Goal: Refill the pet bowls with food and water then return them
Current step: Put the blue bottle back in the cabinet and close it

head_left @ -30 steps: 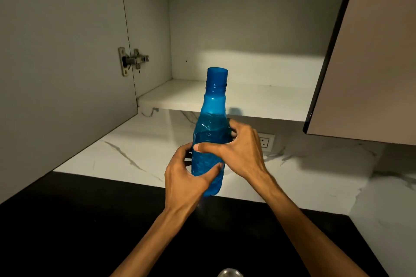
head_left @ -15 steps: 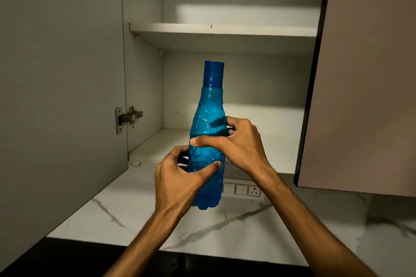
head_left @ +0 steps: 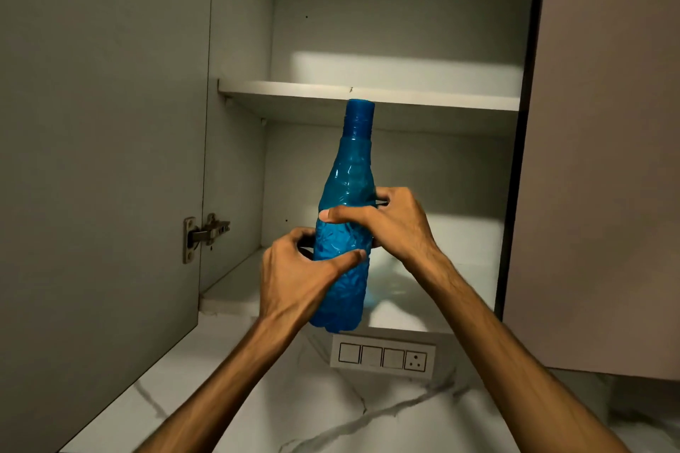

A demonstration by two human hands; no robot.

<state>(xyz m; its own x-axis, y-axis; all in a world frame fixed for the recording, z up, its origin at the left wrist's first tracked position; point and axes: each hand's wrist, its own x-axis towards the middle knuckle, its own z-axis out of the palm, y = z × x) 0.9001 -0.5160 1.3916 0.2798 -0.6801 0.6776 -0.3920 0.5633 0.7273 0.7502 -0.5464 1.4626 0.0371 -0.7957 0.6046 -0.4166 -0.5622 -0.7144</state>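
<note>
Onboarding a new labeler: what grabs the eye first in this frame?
The blue bottle, upright at centre, gripped by the left hand low and the right hand higher. Behind it the open wall cabinet, with a switch panel on the marble wall below.

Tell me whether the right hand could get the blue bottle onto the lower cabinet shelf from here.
Probably yes. The right hand and left hand grip the blue bottle upright before the open cabinet, and the lower shelf behind it shows nothing in the way.
</note>
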